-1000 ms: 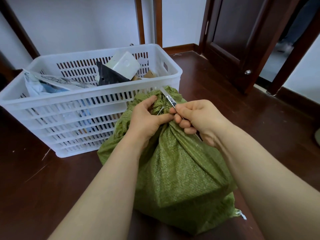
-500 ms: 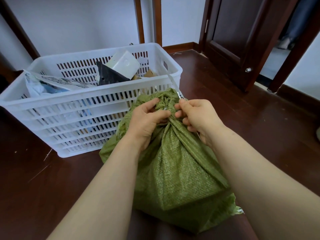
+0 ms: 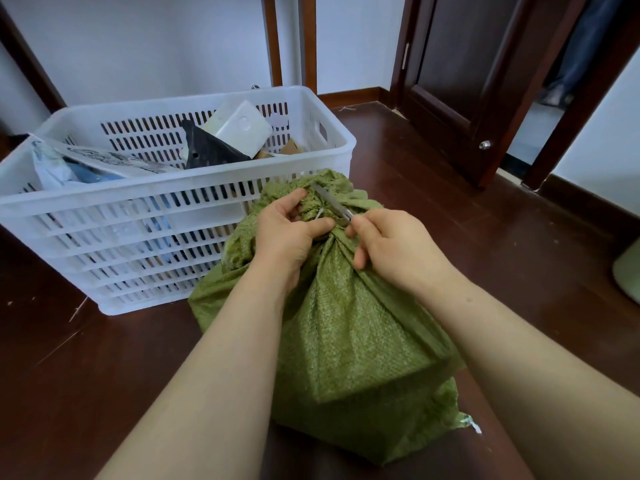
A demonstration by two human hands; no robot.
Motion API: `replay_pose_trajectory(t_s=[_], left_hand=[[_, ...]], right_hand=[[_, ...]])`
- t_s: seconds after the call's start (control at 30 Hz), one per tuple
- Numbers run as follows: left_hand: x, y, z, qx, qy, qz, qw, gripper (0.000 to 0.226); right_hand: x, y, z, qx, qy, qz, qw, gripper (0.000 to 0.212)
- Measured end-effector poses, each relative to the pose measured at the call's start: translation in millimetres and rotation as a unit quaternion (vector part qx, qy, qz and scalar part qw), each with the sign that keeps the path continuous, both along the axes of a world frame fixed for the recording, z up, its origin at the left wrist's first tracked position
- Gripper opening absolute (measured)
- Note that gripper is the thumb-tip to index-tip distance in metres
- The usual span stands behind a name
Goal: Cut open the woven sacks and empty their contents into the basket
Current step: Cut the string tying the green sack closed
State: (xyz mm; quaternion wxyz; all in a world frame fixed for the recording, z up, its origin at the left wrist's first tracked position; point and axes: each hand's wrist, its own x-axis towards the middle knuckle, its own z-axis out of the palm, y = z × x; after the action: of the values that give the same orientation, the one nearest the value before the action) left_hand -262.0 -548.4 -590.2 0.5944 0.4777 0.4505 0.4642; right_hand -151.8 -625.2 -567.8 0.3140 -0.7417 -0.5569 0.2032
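Observation:
A full green woven sack (image 3: 349,341) stands on the dark wooden floor, its gathered neck tied with a pale tie. My left hand (image 3: 291,233) grips the bunched neck just below the tie. My right hand (image 3: 394,247) holds a thin metal blade (image 3: 332,200) that lies across the neck, tip pointing up and left. Just behind the sack stands the white slotted plastic basket (image 3: 173,216), holding a white box (image 3: 242,128), a black packet, brown cartons and printed bags.
A dark wooden door (image 3: 460,81) stands open at the right, with a person's legs (image 3: 571,64) visible beyond the doorway. Wooden posts rise behind the basket against the white wall. A pale object (image 3: 628,271) sits at the right edge.
The blade has come back into sight, lying across the sack's neck after being nearly hidden half a second ago. Both hands have stayed at the neck.

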Motion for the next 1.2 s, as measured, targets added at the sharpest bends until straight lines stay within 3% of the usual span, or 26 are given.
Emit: replay_pose_trajectory(t_s=[0.27,0.4,0.5,0.67,0.97,1.2], left_hand=[[4,3,-1,-0.008,-0.018,0.015,1.000,0.074],[4,1,3,-0.025,-0.077,0.000,0.997,0.049],[5,0,1,-0.027,-0.081,-0.003,0.996,0.050],[6,0,-1,-0.028,-0.081,0.007,0.996,0.052],[5,-2,-4,-0.047,-0.073,0.009,0.996,0.053],[3,2,-2,-0.087,-0.136,0.058,0.985,0.049]], right_hand=[[-5,-1,-7,-0.023,-0.185,-0.002,0.982,0.035],[-11,-3,-4,-0.028,-0.256,-0.028,0.966,0.020],[-19,-5,-2,-0.042,-0.295,-0.038,0.954,0.020],[-29,-9,7,-0.070,-0.304,-0.012,0.950,0.028],[-39,4,4,-0.073,-0.249,-0.032,0.965,0.014],[-43,-2,0,-0.067,-0.260,-0.014,0.963,0.012]])
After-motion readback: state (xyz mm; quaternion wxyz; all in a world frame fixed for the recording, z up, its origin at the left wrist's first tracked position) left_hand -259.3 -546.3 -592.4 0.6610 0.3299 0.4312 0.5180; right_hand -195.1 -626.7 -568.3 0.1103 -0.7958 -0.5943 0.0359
